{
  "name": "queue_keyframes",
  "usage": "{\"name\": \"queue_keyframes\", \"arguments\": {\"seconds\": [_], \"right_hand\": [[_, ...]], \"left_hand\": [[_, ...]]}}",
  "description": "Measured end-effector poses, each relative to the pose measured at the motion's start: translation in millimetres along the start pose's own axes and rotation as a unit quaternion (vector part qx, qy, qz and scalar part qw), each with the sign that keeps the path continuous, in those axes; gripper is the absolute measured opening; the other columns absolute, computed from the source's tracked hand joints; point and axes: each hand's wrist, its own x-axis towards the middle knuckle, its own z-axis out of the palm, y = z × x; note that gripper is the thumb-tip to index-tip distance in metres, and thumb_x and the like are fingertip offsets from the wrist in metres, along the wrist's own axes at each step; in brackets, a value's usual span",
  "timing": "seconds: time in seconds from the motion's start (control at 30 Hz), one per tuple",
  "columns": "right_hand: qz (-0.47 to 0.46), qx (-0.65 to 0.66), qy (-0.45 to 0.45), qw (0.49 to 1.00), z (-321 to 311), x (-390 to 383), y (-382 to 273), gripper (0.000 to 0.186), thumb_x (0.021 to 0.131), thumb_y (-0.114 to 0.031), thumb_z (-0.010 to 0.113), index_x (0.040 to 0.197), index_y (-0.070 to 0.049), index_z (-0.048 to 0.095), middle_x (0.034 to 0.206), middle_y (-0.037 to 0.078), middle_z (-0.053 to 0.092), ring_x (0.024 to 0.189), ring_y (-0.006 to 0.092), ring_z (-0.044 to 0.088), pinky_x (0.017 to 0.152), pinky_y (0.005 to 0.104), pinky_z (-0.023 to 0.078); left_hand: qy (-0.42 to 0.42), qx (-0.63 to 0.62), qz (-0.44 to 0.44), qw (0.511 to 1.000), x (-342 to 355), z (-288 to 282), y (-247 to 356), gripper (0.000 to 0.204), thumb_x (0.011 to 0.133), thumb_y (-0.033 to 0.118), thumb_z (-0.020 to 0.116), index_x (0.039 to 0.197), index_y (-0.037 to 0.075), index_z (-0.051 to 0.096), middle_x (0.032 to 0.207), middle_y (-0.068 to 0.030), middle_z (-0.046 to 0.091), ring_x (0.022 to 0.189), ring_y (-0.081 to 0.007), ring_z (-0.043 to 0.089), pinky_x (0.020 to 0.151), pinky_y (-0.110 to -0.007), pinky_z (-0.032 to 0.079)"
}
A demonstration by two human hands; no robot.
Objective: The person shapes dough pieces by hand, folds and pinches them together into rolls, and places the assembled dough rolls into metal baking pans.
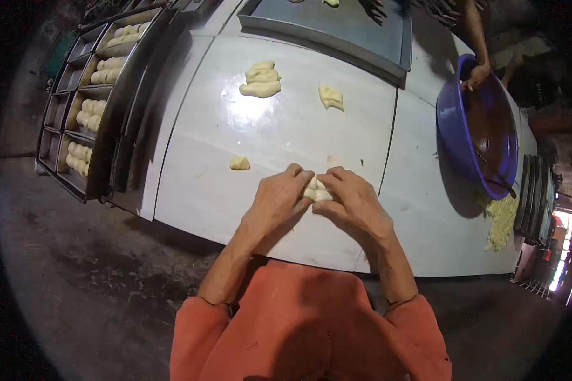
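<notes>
My left hand [279,198] and my right hand [348,197] hold a small pale dough piece [318,189] between their fingertips, low over the white tiled table [197,120] near its front edge. The dough looks creased into sections, and fingers partly hide it. A small yellowish dough lump [239,163] lies just left of my left hand. Farther back lie a larger folded dough piece [260,79] and a smaller flattened one [331,96].
At left, a rack of metal pans [56,113] holds several rolls of shaped dough. A metal tray [327,30] sits at the back. At right, a co-worker's hand [476,75] reaches into a purple basin [451,127], with flattened greenish-yellow material [501,222] below it and stacked dark pans [532,203] beside.
</notes>
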Motion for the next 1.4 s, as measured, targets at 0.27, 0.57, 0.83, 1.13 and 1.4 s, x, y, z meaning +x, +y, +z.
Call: {"name": "queue_keyframes", "arguments": {"seconds": [0.27,0.57,0.83,1.13,1.4], "right_hand": [[0.068,-0.001,0.253,0.965,-10,98,60,0.050,0.089,-0.032,0.068,0.129,-0.002,0.059,0.127,0.018,0.060,0.094,0.0323,0.067,0.088,0.0396,0.052],[0.212,0.378,0.191,0.881,-28,129,40,0.024,0.090,-0.016,0.065,0.109,-0.002,0.059,0.088,0.010,0.065,0.084,0.0217,0.065,0.072,0.0338,0.051],[0.185,0.583,0.164,0.774,-20,59,27,0.036,0.089,-0.023,0.075,0.115,-0.001,0.063,0.106,0.008,0.061,0.088,0.0159,0.061,0.077,0.0289,0.050],[0.107,0.539,0.385,0.741,-20,12,43,0.022,0.091,-0.016,0.072,0.106,-0.007,0.059,0.099,0.002,0.064,0.090,0.0104,0.060,0.079,0.0268,0.049],[0.142,0.545,0.321,0.762,-34,-25,50,0.034,0.096,-0.013,0.066,0.128,-0.005,0.055,0.100,0.004,0.064,0.094,0.0115,0.061,0.085,0.0291,0.050]], "left_hand": [[0.018,-0.126,-0.051,0.991,-5,-22,-2,0.086,0.074,0.033,0.083,0.146,0.007,0.044,0.141,-0.0150,0.052,0.116,-0.0357,0.060,0.089,-0.041,0.053],[0.145,-0.417,-0.221,0.870,52,-21,-12,0.061,0.085,0.032,0.078,0.133,0.000,0.059,0.110,-0.0140,0.068,0.076,-0.0112,0.060,0.067,-0.029,0.051],[0.084,-0.470,-0.134,0.869,94,-8,13,0.034,0.093,0.029,0.069,0.112,0.000,0.072,0.083,-0.0033,0.069,0.074,-0.0100,0.060,0.064,-0.026,0.047],[0.154,-0.372,0.005,0.915,114,12,80,0.036,0.092,0.024,0.072,0.117,-0.001,0.068,0.096,-0.0060,0.069,0.080,-0.0112,0.061,0.071,-0.027,0.050],[-0.009,-0.499,-0.088,0.862,109,22,84,0.038,0.089,0.020,0.076,0.115,-0.005,0.067,0.096,-0.0080,0.072,0.086,-0.0124,0.067,0.080,-0.027,0.053]]}}
